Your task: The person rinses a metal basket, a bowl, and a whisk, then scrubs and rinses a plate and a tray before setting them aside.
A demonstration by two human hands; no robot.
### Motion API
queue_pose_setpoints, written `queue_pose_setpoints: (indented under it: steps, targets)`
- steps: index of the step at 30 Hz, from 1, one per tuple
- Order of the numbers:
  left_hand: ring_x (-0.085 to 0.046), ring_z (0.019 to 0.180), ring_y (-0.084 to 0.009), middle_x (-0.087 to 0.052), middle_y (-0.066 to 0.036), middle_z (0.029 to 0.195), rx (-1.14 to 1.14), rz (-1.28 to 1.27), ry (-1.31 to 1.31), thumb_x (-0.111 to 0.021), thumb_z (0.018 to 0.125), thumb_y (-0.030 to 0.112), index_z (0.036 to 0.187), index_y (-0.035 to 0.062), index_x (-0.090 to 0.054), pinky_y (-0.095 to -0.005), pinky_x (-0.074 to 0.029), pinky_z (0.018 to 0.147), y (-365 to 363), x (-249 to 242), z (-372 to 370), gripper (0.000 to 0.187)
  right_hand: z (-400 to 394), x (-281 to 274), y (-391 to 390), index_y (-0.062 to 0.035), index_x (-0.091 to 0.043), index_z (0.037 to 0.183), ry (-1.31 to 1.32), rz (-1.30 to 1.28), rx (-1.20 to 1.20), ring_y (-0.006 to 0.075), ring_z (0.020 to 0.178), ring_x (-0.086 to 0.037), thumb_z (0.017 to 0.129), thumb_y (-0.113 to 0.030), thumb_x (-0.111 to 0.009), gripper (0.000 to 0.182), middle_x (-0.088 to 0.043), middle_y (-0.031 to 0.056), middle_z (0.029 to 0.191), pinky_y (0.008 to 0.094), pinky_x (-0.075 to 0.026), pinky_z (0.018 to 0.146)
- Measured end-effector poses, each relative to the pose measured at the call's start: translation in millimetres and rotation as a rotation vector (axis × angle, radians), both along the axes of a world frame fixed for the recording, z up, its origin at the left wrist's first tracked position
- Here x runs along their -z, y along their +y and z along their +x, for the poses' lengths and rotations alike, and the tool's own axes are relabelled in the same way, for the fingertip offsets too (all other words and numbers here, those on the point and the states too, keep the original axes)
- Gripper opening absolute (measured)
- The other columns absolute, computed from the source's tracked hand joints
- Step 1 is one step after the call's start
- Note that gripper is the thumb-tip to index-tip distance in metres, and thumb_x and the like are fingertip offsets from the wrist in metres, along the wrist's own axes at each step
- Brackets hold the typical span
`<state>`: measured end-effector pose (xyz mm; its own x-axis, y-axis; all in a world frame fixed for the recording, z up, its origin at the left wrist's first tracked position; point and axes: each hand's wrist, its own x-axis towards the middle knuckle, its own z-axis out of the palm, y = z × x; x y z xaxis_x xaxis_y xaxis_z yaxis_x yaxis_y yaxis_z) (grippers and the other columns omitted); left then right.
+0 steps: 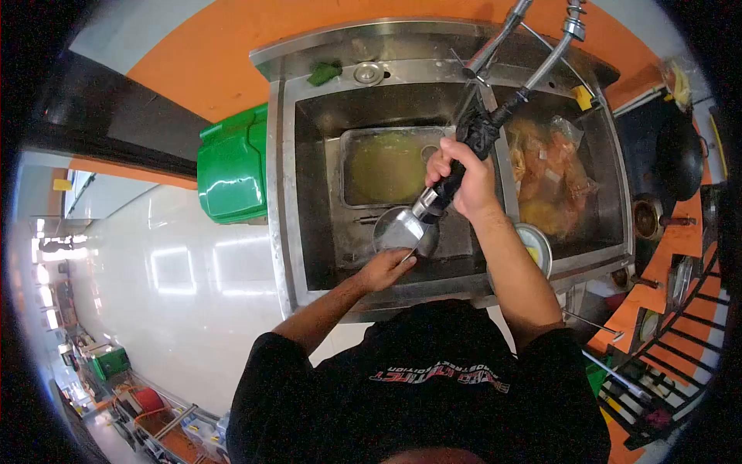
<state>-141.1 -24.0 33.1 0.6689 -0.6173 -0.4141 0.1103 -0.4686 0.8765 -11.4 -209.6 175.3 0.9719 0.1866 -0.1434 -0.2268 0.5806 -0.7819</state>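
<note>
My right hand [468, 174] is wrapped round the black-taped handle of a spray faucet [478, 133], its metal nozzle pointing down and left. My left hand [385, 268] grips the near rim of a round metal bowl [400, 232] over the left sink basin. The nozzle is right at the bowl, and whether water is coming out is hard to tell. Behind the bowl, a rectangular metal tray [382, 166] holding yellowish liquid lies in the basin.
Bagged orange-brown food [547, 166] fills the right basin. A round metal container [536, 246] sits at the sink's front edge under my right forearm. A green bin [232, 166] stands left of the sink. A green scrubber [325, 73] and drain strainer [369, 74] rest on the back ledge.
</note>
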Motion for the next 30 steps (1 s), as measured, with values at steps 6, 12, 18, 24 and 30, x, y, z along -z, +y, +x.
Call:
queue_pose_setpoints:
  steps: [6, 12, 18, 24, 30]
  targets:
    - [-0.055, 0.112, -0.0295, -0.054, -0.013, 0.131, -0.013, -0.286, 0.341, -0.022, 0.103, 0.047, 0.141, 0.008, -0.039, -0.0398, -0.045, 0.094, 3.7, 72.7, -22.4, 0.058, -2.4, -4.4, -8.8, -0.0068, -0.052, 0.082, 0.023, -0.088, -0.041, 0.0189, 0.058, -0.051, 0.086, -0.019, -0.061, 0.016, -0.046, 0.003, 0.059, 0.0357, -0.046, 0.055]
    - [-0.046, 0.128, -0.0328, -0.045, -0.02, 0.14, 0.552, 0.428, 0.088, -0.026, 0.1, 0.048, 0.142, 0.0068, -0.037, -0.0476, -0.035, 0.105, -5.0, 64.3, 20.6, 0.06, -3.6, -7.4, -5.9, -0.0077, -0.05, 0.076, 0.052, -0.078, -0.069, 0.019, 0.058, -0.051, 0.085, -0.018, -0.063, 0.019, -0.046, 0.003, 0.059, 0.0353, -0.047, 0.056]
    - [-0.052, 0.119, -0.0371, -0.053, -0.024, 0.128, 0.359, 0.581, -0.244, -0.029, 0.099, 0.047, 0.143, 0.0159, -0.037, -0.045, -0.037, 0.105, 1.3, 85.5, -14.7, 0.055, -9.6, -9.9, -10.1, -0.0091, -0.05, 0.077, 0.034, -0.078, -0.109, 0.0194, 0.058, -0.053, 0.085, -0.018, -0.063, 0.018, -0.047, 0.003, 0.06, 0.0355, -0.048, 0.056]
    - [-0.06, 0.105, -0.0421, -0.058, -0.025, 0.121, 0.508, 0.665, 0.017, -0.027, 0.1, 0.046, 0.132, 0.0099, -0.05, -0.0489, -0.043, 0.098, 2.2, 98.9, -2.0, 0.053, -15.3, -10.2, -13.3, -0.009, -0.05, 0.077, 0.051, -0.107, -0.069, 0.0197, 0.058, -0.053, 0.086, -0.017, -0.062, 0.018, -0.047, 0.0037, 0.06, 0.0356, -0.048, 0.056]
    - [-0.065, 0.09, -0.041, -0.065, -0.023, 0.103, 0.317, 0.602, -0.184, -0.036, 0.098, 0.048, 0.117, 0.0031, -0.058, -0.0486, -0.049, 0.086, -1.8, 57.3, -10.0, 0.054, -19.8, -15.2, -8.2, -0.0084, -0.048, 0.071, 0.051, -0.078, -0.037, 0.0189, 0.058, -0.052, 0.085, -0.018, -0.063, 0.022, -0.047, 0.0039, 0.06, 0.0344, -0.046, 0.055]
